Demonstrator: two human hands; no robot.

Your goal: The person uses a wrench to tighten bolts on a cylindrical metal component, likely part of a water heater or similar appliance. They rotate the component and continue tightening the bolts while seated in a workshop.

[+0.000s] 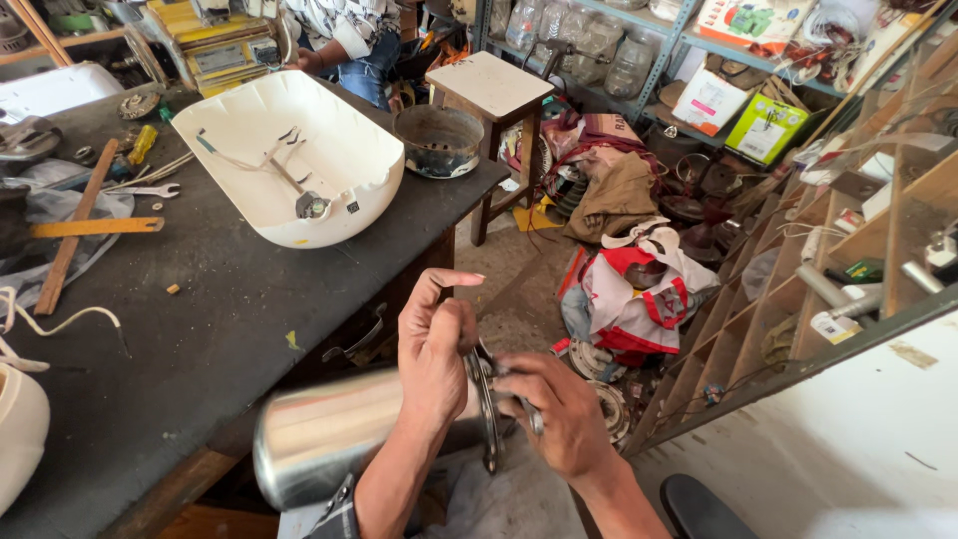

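Note:
A shiny steel cylinder (319, 434) lies across my lap, its open end with a dark ring (489, 419) facing right. My left hand (434, 354) rests on top of the cylinder near that end, thumb raised, fingers curled over the rim. My right hand (559, 409) grips a small dark metal part at the ring, fingers closed around it. Both hands meet at the cylinder's end, just off the front edge of the dark workbench (220, 329).
On the workbench sit a white plastic shell (289, 150), a round metal pot (439, 140), a wrench, wooden strips and a white cord. A wooden stool (494, 85) stands behind. Bags and parts litter the floor (639, 289). Wooden shelving (848, 230) rises at right. Another person sits at the back.

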